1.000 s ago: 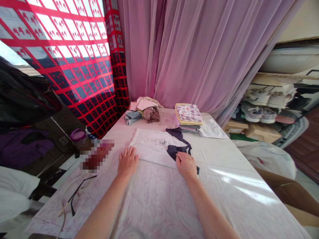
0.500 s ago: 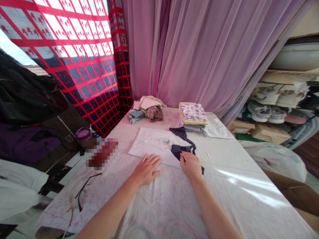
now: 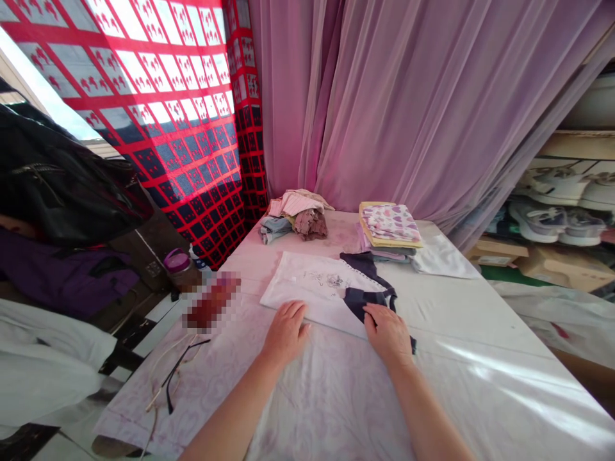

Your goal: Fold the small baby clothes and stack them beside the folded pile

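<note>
A white T-shirt (image 3: pixel 312 288) with dark navy sleeves and a small line drawing on its front lies flat on the covered table, its neck end to the right. My left hand (image 3: pixel 287 331) rests on the shirt's near edge, fingers side by side and lightly bent, thumb apart. On the near navy sleeve (image 3: pixel 355 301) lies my right hand (image 3: pixel 390 331), its fingers bent over the cloth; their undersides are hidden. Neither hand lifts the fabric.
Behind the shirt are a loose heap of clothes (image 3: pixel 298 214) and a folded stack (image 3: pixel 391 224), with a white folded cloth (image 3: pixel 442 256) beside it. Glasses (image 3: pixel 175 371) and a cord lie at the left. Shoes (image 3: pixel 552 218) fill a rack at the right.
The camera view has shifted left, so everything appears further right. My left hand's spread fingers have drawn together at the shirt's near edge. My right hand stays on the navy sleeve.
</note>
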Demonstrator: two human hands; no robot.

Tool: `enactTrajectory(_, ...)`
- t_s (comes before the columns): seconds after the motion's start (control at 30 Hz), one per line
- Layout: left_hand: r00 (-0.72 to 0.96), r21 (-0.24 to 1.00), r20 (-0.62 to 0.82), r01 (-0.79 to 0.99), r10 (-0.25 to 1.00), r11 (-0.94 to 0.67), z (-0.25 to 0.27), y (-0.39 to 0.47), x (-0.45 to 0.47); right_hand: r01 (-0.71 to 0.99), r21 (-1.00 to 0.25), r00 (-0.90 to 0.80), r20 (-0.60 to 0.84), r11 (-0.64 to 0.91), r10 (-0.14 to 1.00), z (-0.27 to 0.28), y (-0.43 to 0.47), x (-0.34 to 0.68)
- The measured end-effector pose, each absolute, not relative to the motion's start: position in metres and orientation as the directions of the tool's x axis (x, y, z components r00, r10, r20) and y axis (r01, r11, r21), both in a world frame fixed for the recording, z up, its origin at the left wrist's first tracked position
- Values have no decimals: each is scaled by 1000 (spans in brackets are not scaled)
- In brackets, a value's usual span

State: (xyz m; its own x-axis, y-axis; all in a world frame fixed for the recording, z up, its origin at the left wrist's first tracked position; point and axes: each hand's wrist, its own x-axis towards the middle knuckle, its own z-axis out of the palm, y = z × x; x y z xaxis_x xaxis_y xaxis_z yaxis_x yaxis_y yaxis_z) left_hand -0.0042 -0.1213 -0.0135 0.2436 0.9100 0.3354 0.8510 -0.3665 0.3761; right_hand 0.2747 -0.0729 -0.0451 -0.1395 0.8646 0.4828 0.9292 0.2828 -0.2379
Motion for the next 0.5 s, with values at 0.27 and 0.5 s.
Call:
enactTrajectory(0.27,89,463,355,848,931,-257,-16,-116,-12,856,-234,-231,624,460,747,-28,-94,258)
enactTrajectory(0.5,168,389,332,872,928,-297,-7,-102,-24,732,-288,-434,501,617,749,-14,-113,221)
